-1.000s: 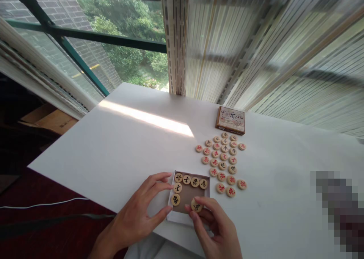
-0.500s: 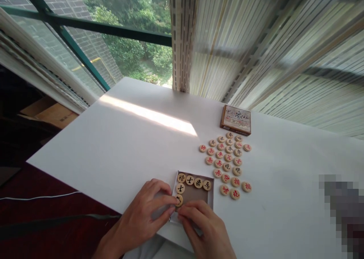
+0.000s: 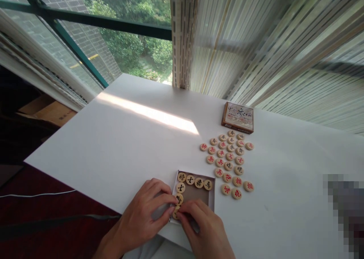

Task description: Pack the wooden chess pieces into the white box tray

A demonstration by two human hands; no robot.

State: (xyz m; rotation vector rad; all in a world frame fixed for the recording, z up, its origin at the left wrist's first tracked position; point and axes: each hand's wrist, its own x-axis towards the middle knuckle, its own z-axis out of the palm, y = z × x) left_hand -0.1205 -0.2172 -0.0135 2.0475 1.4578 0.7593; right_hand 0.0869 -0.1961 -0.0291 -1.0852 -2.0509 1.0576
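While our right hand (image 3: 203, 223) pinches a tan wooden disc (image 3: 175, 213), our spread-fingered left hand (image 3: 145, 210) should brace the white cardboard tray (image 3: 212, 192).

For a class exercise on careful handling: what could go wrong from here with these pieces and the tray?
First, the lowest piece in the left column of the tray is at the right hand's fingertips; it might tip or jostle the piece above.

Second, the tray lies close to the near edge of the table, so a nudge from the left hand at its left side could perhaps shift it outward.
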